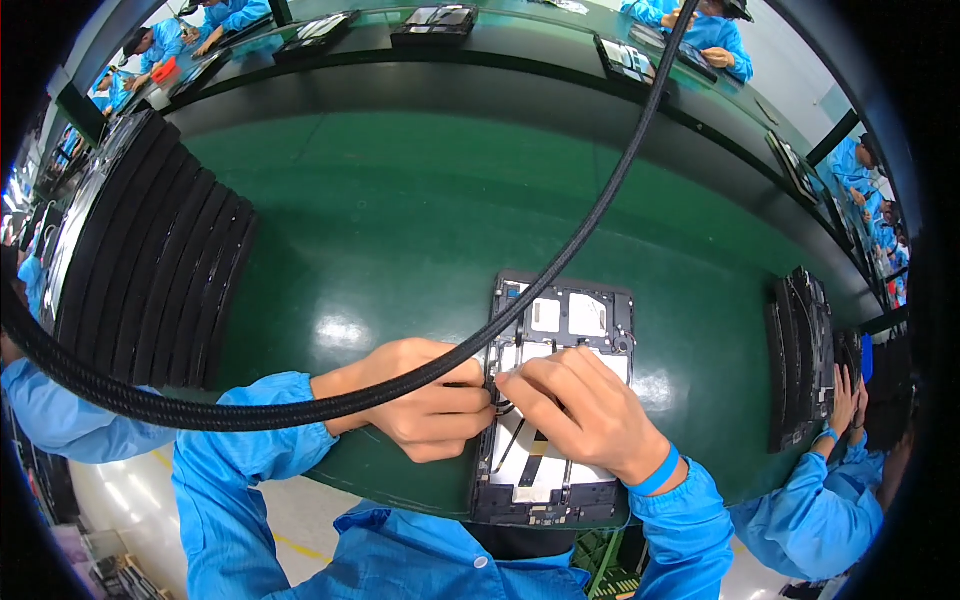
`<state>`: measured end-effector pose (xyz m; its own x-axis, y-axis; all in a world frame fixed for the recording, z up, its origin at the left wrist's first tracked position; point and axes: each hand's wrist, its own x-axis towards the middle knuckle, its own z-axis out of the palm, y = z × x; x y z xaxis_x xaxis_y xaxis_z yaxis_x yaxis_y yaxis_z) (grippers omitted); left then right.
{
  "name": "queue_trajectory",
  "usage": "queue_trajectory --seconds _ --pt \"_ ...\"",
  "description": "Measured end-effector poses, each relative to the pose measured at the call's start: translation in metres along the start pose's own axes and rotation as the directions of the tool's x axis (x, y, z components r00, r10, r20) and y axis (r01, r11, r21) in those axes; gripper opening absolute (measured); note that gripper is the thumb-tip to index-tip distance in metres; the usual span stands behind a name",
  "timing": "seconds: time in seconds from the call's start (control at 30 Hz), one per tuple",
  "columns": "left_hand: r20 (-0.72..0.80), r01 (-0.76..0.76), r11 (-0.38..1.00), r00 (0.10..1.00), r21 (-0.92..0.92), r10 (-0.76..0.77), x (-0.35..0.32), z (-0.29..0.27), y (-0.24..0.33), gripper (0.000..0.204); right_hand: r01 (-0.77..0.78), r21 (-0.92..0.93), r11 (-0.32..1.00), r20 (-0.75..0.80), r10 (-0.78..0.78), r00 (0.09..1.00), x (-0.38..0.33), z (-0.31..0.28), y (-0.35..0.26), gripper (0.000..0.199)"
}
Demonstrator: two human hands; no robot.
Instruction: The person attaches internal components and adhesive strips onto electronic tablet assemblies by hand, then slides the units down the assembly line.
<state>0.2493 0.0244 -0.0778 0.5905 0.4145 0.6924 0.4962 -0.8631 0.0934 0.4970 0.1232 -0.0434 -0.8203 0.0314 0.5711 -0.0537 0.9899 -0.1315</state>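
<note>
An opened tablet lies on the green table in front of me, its inner parts, ribbon cables and white-silver plates exposed. My left hand is at the tablet's left edge, fingers curled and pinched together. My right hand reaches over the middle of the tablet, thumb and forefinger closed near that same edge, almost meeting the left fingertips. Whatever the fingertips pinch is too small and covered to make out. A blue wrist strap circles my right wrist. The black braided cable crosses in front of my left hand and hides part of it.
A tall stack of black tablet units stands at the left of the green table. Another stack is at the right, beside a co-worker's hands. Along the far raised shelf lie more opened units, with people in blue beyond.
</note>
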Motion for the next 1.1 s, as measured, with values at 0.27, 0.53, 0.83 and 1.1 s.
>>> queue_trajectory --seconds 0.27,0.53,0.83,1.1 --pt "0.088 -0.064 0.998 0.994 0.010 0.062 0.005 0.000 -0.002 0.024 -0.159 0.213 0.964 0.032 0.156 0.987 0.008 0.002 0.019 0.039" --pt "0.062 -0.064 0.997 0.996 0.041 0.061 0.001 0.003 -0.003 0.028 -0.559 0.582 0.590 0.322 0.464 0.825 0.018 -0.005 0.037 0.031" --pt "0.083 -0.076 0.992 0.994 0.103 0.067 0.006 -0.002 -0.010 0.029 -0.488 0.619 0.616 0.175 0.497 0.850 0.010 0.011 0.036 0.026" --pt "0.129 -0.066 0.993 0.990 0.101 0.052 0.011 -0.002 -0.021 0.030 -0.436 0.741 0.511 0.121 0.536 0.835 0.006 0.018 0.038 0.025"
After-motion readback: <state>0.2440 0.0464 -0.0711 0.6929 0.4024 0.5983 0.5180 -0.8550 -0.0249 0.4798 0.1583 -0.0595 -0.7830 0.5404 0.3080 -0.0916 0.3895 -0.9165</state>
